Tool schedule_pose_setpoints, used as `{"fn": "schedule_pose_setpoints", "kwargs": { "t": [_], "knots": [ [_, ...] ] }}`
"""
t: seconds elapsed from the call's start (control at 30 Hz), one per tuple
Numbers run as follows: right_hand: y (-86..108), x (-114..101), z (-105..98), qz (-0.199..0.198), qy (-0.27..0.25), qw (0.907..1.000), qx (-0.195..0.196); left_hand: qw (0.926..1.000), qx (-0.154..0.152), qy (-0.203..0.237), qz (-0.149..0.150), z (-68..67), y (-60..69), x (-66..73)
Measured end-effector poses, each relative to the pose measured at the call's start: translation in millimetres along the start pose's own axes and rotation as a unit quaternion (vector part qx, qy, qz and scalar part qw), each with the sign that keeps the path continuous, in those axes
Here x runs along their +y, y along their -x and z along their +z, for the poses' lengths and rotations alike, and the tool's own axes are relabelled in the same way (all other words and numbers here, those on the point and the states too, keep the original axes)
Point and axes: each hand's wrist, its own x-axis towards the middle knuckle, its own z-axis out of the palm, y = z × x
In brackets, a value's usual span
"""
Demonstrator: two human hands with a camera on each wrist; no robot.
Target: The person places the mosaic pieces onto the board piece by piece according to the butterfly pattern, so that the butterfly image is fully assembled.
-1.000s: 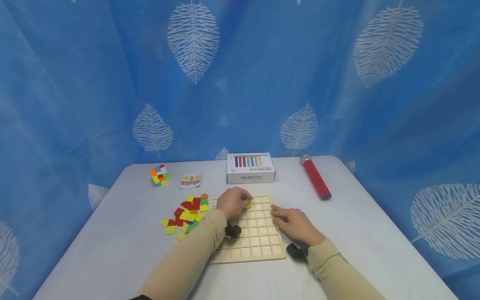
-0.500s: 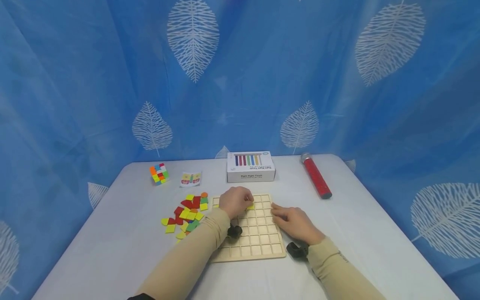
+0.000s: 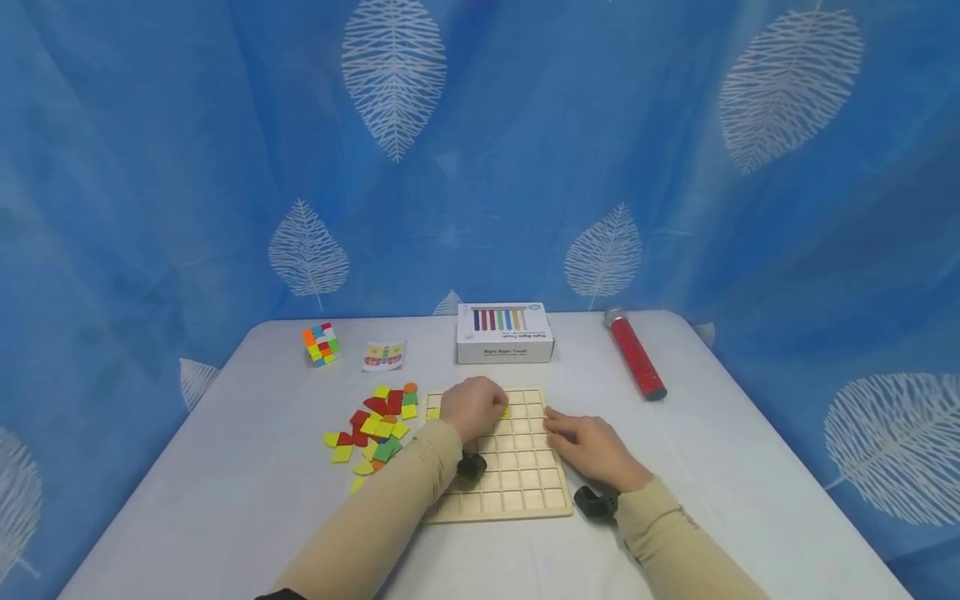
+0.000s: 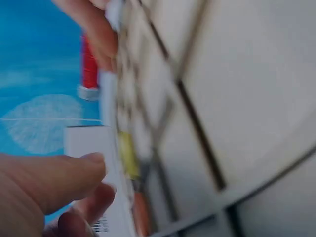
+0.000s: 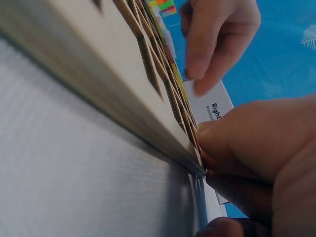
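My left hand [image 3: 472,408] is over the upper part of a wooden grid board [image 3: 521,483], its fingertips beside a yellow tile [image 3: 506,412] in an upper-row cell. In the left wrist view the thumb and fingers are loosely bent, with nothing visible between them, and the yellow tile [image 4: 129,155] lies apart from them on the board. Another yellow tile [image 3: 433,413] sits at the board's upper left corner. At the right edge, my right hand [image 3: 594,450] grips the board between thumb and fingers. My left forearm covers part of the grid's left side.
Left of the board lies a pile of red, yellow, green and orange tiles [image 3: 384,428]. Behind are a puzzle cube [image 3: 322,344], a pattern card [image 3: 383,356] and a white box [image 3: 505,333]. A red tube-shaped object with a silver end [image 3: 636,357] lies at the back right.
The left hand has shifted slightly right over the board's upper rows, and the yellow tile by its fingertips has shifted right too. The right hand has stayed at the board's edge.
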Motion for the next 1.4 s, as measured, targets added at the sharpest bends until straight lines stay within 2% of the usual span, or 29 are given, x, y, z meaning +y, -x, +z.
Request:
{"fn": "schedule_pose_setpoints", "kwargs": {
  "t": [0.1,0.2,0.27,0.37,0.47,0.5,0.57,0.7,0.8,1.1,1.4],
  "knots": [
    [0.2,0,0,0.005,0.000,1.0000,-0.001,0.9985,0.014,0.052,-0.014,-11.1,14.8,-5.2],
    [-0.1,0,-1,0.000,0.005,1.0000,0.001,0.9920,0.042,0.112,-0.041,-30.5,33.8,-21.1],
    [-0.7,0,-2,0.001,0.006,1.0000,0.002,0.9878,0.064,0.129,-0.059,-47.0,47.0,-38.4],
    [-1.5,0,-4,0.001,0.015,0.9999,0.002,0.9818,0.083,0.130,-0.111,-69.3,65.1,-69.4],
    [-1.7,2,-7,0.004,0.019,0.9998,-0.003,0.9767,0.086,0.118,-0.157,-80.8,81.2,-98.8],
    [-1.5,3,-9,0.003,0.021,0.9998,-0.004,0.9745,0.083,0.117,-0.173,-81.0,85.5,-106.1],
    [-0.5,5,-13,0.002,0.027,0.9996,-0.003,0.9750,0.073,0.105,-0.182,-75.7,91.1,-118.9],
    [1.0,9,-19,0.001,0.034,0.9994,0.002,0.9831,0.043,0.070,-0.163,-56.7,93.6,-133.1],
    [0.2,10,-20,-0.004,0.030,0.9995,0.002,0.9863,0.039,0.055,-0.151,-49.3,92.9,-139.7],
    [1.1,5,-8,0.011,0.000,0.9999,-0.005,0.9818,0.037,0.076,-0.170,-53.5,101.6,-149.8],
    [0.0,-1,-2,0.007,0.004,0.9998,-0.016,0.9702,0.044,0.111,-0.211,-53.5,112.2,-156.1]
  ]
}}
